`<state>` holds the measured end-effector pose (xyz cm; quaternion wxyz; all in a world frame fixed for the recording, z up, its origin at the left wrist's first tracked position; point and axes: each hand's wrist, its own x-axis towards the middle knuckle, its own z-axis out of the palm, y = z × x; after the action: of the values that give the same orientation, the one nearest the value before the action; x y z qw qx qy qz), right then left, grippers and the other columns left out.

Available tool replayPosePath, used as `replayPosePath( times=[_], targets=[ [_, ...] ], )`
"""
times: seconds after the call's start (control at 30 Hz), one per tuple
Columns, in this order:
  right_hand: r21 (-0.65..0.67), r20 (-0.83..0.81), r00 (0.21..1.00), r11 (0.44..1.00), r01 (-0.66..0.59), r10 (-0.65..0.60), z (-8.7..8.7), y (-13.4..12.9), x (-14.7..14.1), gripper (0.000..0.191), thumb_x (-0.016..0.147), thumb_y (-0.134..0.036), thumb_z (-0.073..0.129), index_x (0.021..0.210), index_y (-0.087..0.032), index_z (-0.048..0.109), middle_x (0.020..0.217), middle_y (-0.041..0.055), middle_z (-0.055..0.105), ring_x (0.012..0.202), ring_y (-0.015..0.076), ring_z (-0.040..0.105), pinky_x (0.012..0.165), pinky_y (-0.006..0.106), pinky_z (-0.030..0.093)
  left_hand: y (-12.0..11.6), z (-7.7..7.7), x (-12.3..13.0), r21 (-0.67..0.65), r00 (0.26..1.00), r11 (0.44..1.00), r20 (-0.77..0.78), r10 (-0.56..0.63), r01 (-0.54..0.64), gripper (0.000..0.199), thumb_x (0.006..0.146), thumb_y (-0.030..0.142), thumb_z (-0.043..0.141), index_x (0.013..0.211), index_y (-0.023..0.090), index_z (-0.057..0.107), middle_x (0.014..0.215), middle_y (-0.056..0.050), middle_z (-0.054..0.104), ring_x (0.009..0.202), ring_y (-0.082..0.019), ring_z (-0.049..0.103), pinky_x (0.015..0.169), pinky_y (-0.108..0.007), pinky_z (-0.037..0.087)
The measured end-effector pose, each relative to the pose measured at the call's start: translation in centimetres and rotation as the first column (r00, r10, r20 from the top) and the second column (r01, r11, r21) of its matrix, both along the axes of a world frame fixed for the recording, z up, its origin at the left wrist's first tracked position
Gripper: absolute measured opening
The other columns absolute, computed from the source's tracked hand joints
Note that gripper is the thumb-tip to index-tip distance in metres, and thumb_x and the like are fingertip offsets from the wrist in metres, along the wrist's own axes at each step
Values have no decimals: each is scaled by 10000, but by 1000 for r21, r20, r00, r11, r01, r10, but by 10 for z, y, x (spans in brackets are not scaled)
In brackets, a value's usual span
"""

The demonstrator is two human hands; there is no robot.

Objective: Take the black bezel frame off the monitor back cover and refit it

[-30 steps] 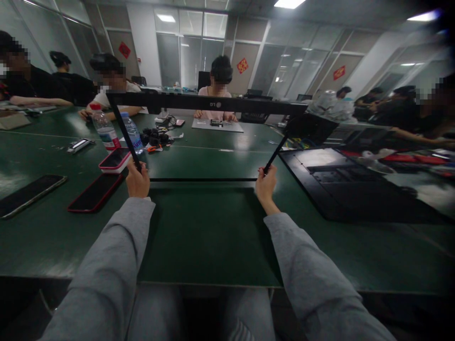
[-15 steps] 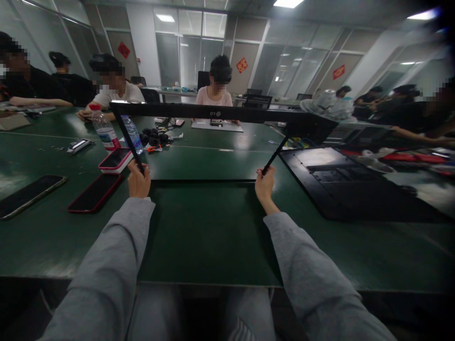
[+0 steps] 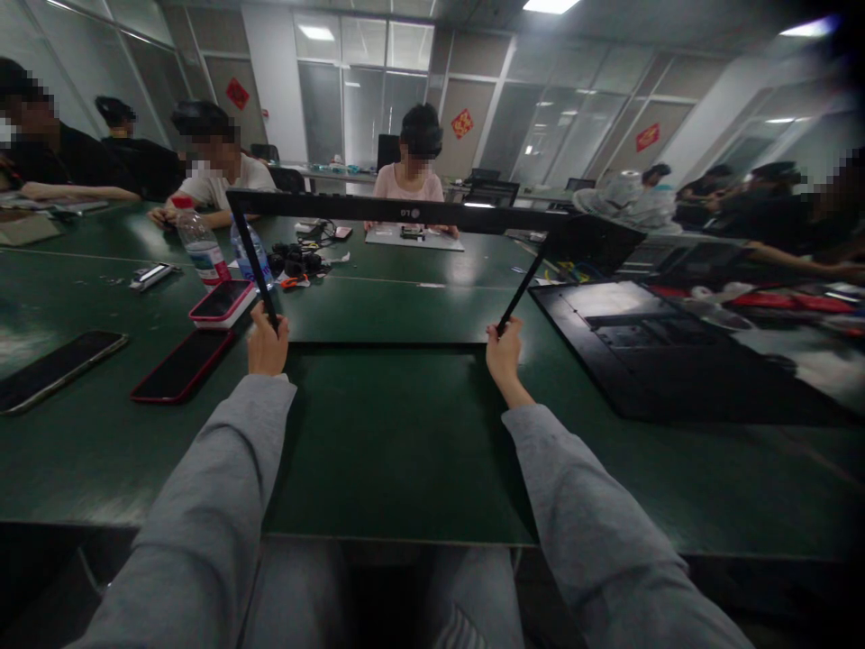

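Observation:
A thin black rectangular frame (image 3: 405, 212) with an upside-down LG logo on its wide far bar is held up over the green table (image 3: 405, 451). My left hand (image 3: 268, 342) is closed round its left side bar, and my right hand (image 3: 504, 351) grips the right side bar. The thin near bar runs between both hands. Through the frame the table surface shows. A large flat black panel (image 3: 655, 351) lies on the table to the right of my right hand.
Left of my left hand lie a red-edged phone (image 3: 182, 365), a pink-edged phone (image 3: 224, 300) on a white box, and another phone (image 3: 58, 370). Two bottles (image 3: 201, 243) stand behind them, near black cables (image 3: 294, 261). Several people sit around the tables.
The frame's far left corner has shifted slightly to the right. My left hand has moved a little to the right with it; both hands keep their hold.

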<state>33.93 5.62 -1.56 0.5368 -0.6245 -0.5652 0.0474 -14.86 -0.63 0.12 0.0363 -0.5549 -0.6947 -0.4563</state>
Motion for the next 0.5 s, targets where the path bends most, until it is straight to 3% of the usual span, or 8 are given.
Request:
replayPosePath(
  times=[0.13, 0.27, 0.5],
  targets=[
    [-74, 20, 1000, 997, 0, 2, 1, -2, 0, 429, 897, -278, 438, 1308, -155, 410, 1014, 142, 688, 881, 267, 646, 881, 444, 499, -3, 0, 1, -99, 999, 994, -12, -53, 52, 714, 911, 263, 485, 1548, 165, 178, 1206, -123, 691, 1026, -296, 691, 944, -449, 501],
    [-136, 33, 999, 991, -10, 14, 2, -2, -1, 427, 862, -243, 455, 1279, -154, 436, 1003, 140, 685, 878, 266, 640, 893, 449, 499, -4, -1, 0, -103, 996, 991, -18, -82, 80, 769, 902, 239, 476, 1582, 167, 126, 1218, -128, 677, 1035, -305, 683, 940, -469, 505],
    [-133, 24, 999, 991, -28, 32, 1, -2, 1, 414, 849, -281, 522, 1241, -166, 455, 946, 104, 671, 860, 254, 637, 889, 442, 508, -5, 4, 1, -145, 997, 987, -16, -70, 67, 810, 896, 221, 477, 1604, 172, 86, 1219, -130, 665, 1030, -285, 682, 964, -464, 501]
  ],
)
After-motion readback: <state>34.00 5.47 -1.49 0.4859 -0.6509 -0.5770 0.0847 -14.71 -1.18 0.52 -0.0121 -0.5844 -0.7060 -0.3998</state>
